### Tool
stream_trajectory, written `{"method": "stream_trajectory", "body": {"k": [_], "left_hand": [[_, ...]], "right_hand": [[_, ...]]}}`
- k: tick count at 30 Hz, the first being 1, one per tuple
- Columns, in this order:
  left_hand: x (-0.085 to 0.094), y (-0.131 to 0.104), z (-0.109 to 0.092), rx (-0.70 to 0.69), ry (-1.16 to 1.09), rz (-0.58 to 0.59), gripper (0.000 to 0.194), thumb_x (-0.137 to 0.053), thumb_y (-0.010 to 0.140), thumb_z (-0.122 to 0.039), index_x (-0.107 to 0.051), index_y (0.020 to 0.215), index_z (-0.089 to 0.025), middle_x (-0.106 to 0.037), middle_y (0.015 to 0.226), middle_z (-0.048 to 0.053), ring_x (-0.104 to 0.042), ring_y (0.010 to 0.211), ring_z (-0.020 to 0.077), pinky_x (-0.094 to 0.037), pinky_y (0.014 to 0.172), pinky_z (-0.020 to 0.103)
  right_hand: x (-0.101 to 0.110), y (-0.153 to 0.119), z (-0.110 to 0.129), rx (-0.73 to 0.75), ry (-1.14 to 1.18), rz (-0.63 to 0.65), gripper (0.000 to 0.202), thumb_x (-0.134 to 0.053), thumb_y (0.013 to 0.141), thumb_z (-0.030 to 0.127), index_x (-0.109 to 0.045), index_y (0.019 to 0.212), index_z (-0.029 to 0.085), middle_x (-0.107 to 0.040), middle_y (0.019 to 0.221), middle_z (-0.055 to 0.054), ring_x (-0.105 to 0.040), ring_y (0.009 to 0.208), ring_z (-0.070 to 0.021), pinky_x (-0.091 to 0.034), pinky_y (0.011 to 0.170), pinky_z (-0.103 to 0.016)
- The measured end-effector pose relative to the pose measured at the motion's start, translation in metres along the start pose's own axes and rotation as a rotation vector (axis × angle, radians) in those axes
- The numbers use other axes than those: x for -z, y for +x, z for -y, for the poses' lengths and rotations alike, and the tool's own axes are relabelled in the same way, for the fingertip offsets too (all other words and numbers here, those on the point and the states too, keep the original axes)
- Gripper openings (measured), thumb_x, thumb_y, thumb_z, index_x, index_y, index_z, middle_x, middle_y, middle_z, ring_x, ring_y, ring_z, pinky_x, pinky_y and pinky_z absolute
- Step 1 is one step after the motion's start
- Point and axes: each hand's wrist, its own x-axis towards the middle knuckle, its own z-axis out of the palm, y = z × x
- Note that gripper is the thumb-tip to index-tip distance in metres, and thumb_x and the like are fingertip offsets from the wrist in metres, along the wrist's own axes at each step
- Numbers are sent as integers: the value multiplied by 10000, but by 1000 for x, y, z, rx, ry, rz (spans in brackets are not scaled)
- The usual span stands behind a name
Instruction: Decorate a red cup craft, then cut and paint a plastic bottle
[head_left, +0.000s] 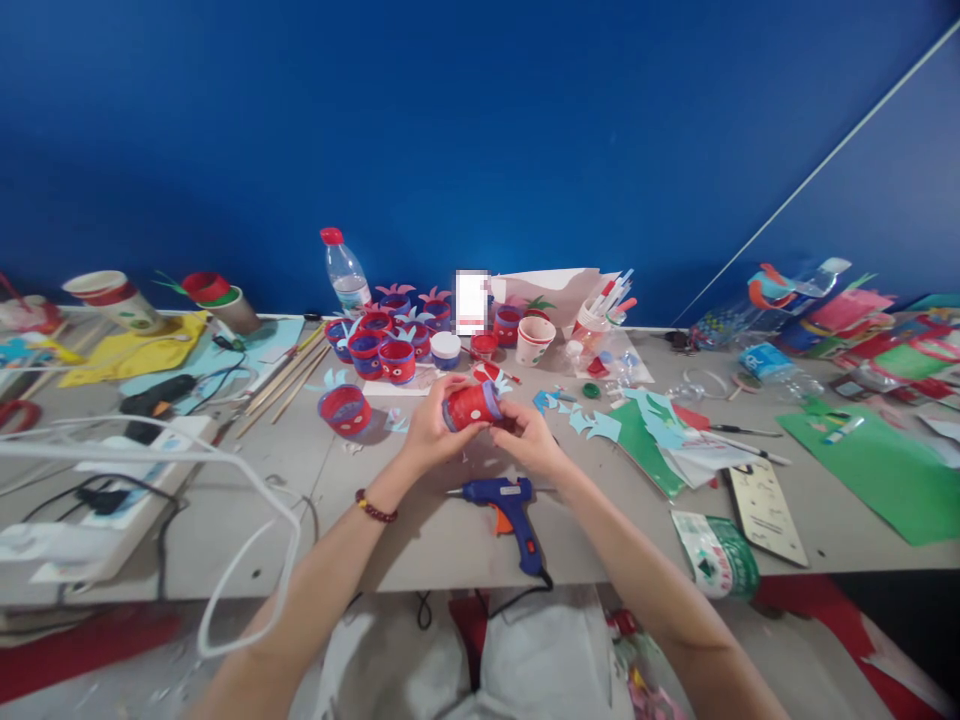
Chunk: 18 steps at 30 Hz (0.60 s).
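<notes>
A small red cup with purple rims and white dots point(472, 406) is held on its side above the middle of the table. My left hand point(435, 428) wraps round its left end. My right hand point(527, 432) has its fingers closed at the cup's right rim, beside light blue paper points. Below both hands a blue glue gun point(501, 492) lies on the table, its nozzle to the left. A similar red and purple cup point(345, 412) stands left of my left hand. Several more cups point(397, 362) with paper leaves are grouped behind.
A clear bottle point(346, 275) and a paper cup point(535, 341) stand near the blue wall. White cables point(247, 470) loop over a power strip point(142, 500) at left. Green paper point(877, 465), scraps and a metal plate point(769, 510) lie at right.
</notes>
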Motion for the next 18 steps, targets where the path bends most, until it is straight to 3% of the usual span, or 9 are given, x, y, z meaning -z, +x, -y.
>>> {"method": "stream_trajectory", "body": {"k": [6,18], "left_hand": [[-3,-2,5,-26,-28,9,610,-755,728,-388,-418,1207,-216,-605,1175,120,-612,1123,272,-500,974,440],[-6,-4,7,16,-55,9,597,-758,721,-404,-427,1180,-216,-601,1160,115,-620,1083,270,-514,938,441]], "right_hand": [[4,0,-4,47,-108,3,162,-509,652,143,-615,767,184,-566,683,26,-516,612,-119,-410,585,-234],[4,-1,-5,-14,-75,-5,176,-500,627,142,-605,758,194,-585,649,32,-558,587,-132,-433,577,-249]]}}
